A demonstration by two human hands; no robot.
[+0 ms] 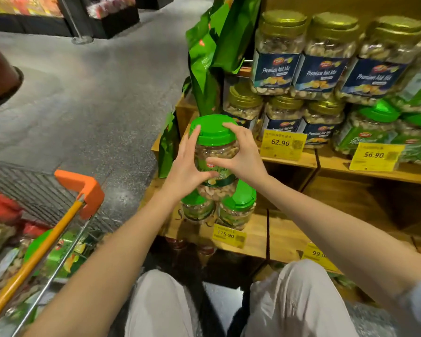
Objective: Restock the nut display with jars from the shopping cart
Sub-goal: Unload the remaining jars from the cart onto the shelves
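Note:
A clear nut jar (215,152) with a green lid and green label is held between both hands over the low wooden shelf (255,229). My left hand (186,165) grips its left side and my right hand (241,154) grips its right side and lid edge. The jar sits on or just above two green-lidded jars (238,207) standing on that shelf; whether it touches them I cannot tell. The shopping cart (58,215) with an orange handle stands at the lower left and holds more nut jars and packs.
Gold-lidded blue-label nut jars (323,57) are stacked on the upper shelf, green-lidded ones (374,127) to their right. Green bags (212,57) lean at the display's left corner. Yellow price tags (281,143) hang on shelf edges. Grey floor stretches left; my knees are below.

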